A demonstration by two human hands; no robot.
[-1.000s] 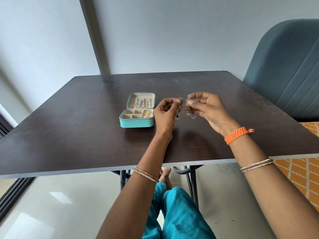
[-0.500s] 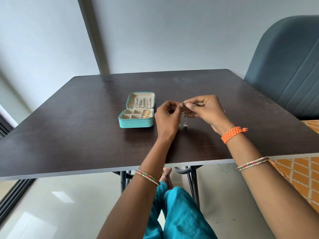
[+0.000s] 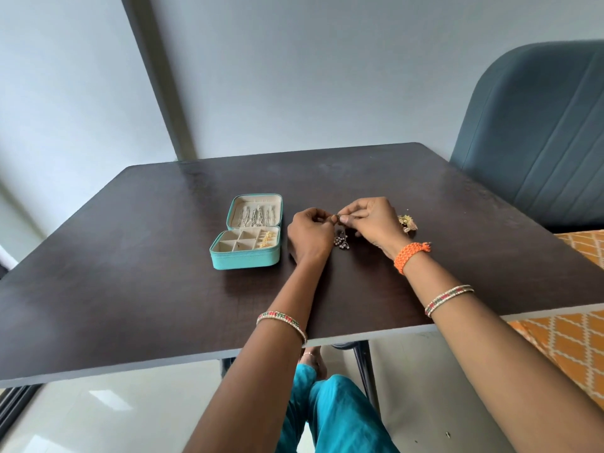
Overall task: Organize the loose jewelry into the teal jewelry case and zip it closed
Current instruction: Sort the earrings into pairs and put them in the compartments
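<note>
Teal jewelry case (image 3: 245,256) lies open on the dark table (image 3: 130,273), left of both hands and just beside the left one, apart from it. Long axis of the open case runs near to far: divided base tray nearest the person, hinged lid (image 3: 256,210) folded back flat on the far side, cream lining up. Lid holds a row of silver chains or earrings hung parallel, running near to far. Base tray has small square compartments; the right-hand compartment holds gold pieces (image 3: 267,239), the others look bare or too small to read. Left hand (image 3: 310,235) and right hand (image 3: 371,223) meet above the table to the right of the case, fingertips together, both pinching the top of a pair of silver dangle earrings (image 3: 341,240). Earrings hang straight down from the pinch, bead clusters lowest, close over the table; cannot tell if they touch it. Small loose gold-and-cream jewelry piece (image 3: 407,222) lies on the table just right of the right hand, partly hidden by it. Nothing lies between the hands and the open case. Right wrist wears an orange braided band (image 3: 411,256) and a beaded bangle (image 3: 449,299); left forearm wears a similar bangle (image 3: 282,322). Grey-blue padded chair (image 3: 539,132) stands at the far right of the table.
</note>
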